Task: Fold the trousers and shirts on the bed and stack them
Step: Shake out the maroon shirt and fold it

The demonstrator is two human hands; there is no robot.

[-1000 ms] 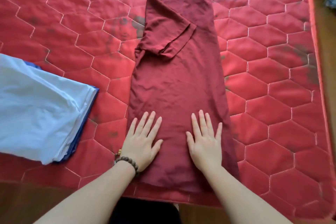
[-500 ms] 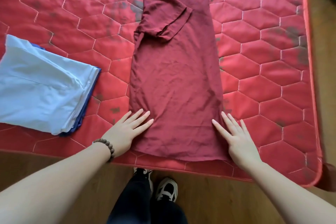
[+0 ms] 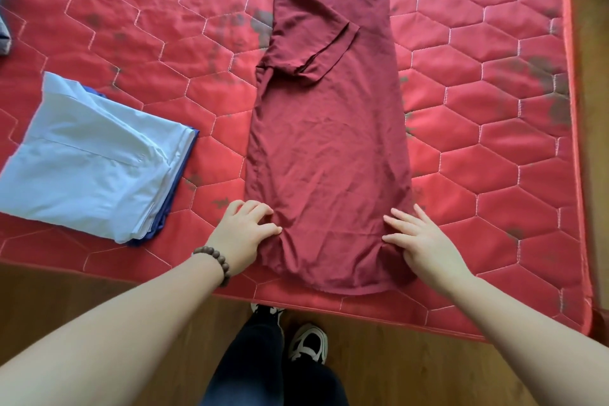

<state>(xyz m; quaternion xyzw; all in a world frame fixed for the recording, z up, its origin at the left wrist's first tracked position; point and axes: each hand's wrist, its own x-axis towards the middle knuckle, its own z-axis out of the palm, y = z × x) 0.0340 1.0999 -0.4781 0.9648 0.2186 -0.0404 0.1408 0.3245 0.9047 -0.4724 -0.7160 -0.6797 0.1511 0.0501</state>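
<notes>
A maroon short-sleeved shirt lies lengthwise on the red quilted mattress, folded into a narrow strip with one sleeve turned over its upper part. My left hand has curled fingers that grip the shirt's lower left edge, where the cloth bunches. Against the lower right edge rests my right hand, fingers fairly straight and thumb touching the cloth. To the left sits a stack of folded clothes, light blue on top and dark blue beneath.
The mattress's near edge runs just below the shirt's hem, with wooden floor and my legs and shoes beneath it. A grey item shows at the far left edge. Its right border meets more floor.
Both hands slid off the top of the shirt outward to its lower side edges. The left hand's fingers then curled onto the cloth. The hem now looks drawn inward.
</notes>
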